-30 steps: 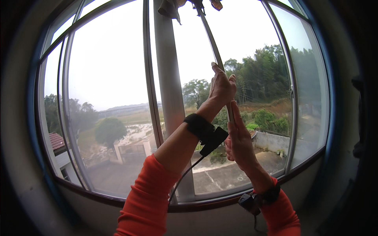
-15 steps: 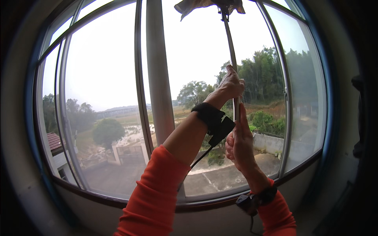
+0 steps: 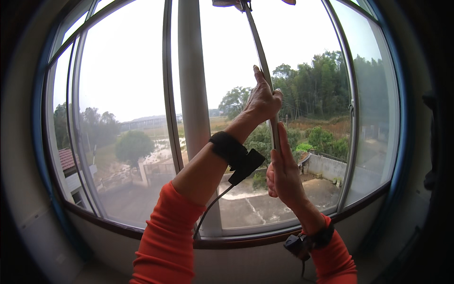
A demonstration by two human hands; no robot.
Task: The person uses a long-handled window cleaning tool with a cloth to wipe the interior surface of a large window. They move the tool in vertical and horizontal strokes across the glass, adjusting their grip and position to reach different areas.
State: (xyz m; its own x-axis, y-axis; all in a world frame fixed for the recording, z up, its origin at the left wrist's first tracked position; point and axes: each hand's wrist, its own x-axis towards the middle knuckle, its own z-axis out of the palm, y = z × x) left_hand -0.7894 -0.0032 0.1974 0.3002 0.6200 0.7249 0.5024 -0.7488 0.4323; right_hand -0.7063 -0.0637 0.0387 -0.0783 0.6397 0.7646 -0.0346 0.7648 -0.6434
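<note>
A long pale pole (image 3: pixel 257 42) slants up across the window, its top leaning left. At the upper picture edge it meets a dark clip and a brownish cloth head (image 3: pixel 228 3), mostly cut off, so it looks like a mop. My left hand (image 3: pixel 263 98) is wrapped round the middle of the pole, index finger stretched along it. Lower down, my right hand (image 3: pixel 286 177) closes round the pole's bottom part, with a finger pointing up along the shaft. Both wrists carry black straps with cables.
A wide window (image 3: pixel 127 94) with metal frames stands in front of me. A thick grey upright (image 3: pixel 193 85) divides it, left of the pole. Below runs a dark sill (image 3: pixel 236 244). Outside are trees, a low wall and a paved yard.
The pole's top and its cloth head have swung left and upward, the head now mostly out of view. My left hand moved left with it; my right hand has barely shifted.
</note>
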